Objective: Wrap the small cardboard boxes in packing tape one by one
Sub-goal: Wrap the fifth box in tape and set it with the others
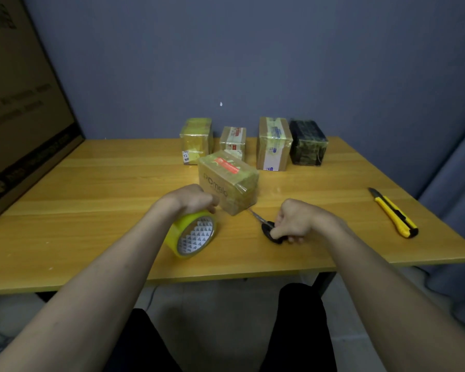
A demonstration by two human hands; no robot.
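Note:
A tape-covered cardboard box (227, 181) with a red label lies in the middle of the wooden table (91, 200). Just in front of it, my left hand (191, 200) grips the top of a yellow packing tape roll (192, 234), which stands tilted on the table. To the right, my right hand (297, 220) holds the black handles of scissors (266, 224); their blades point toward the box's near corner. Along the wall stand several more boxes: a yellow-taped one (196, 139), a small one (233, 142), a taller one (273, 143) and a black one (308, 143).
A yellow and black utility knife (393, 213) lies near the table's right edge. A large flat cardboard carton (19, 108) leans against the wall at the far left. My legs in dark trousers show below the table's front edge.

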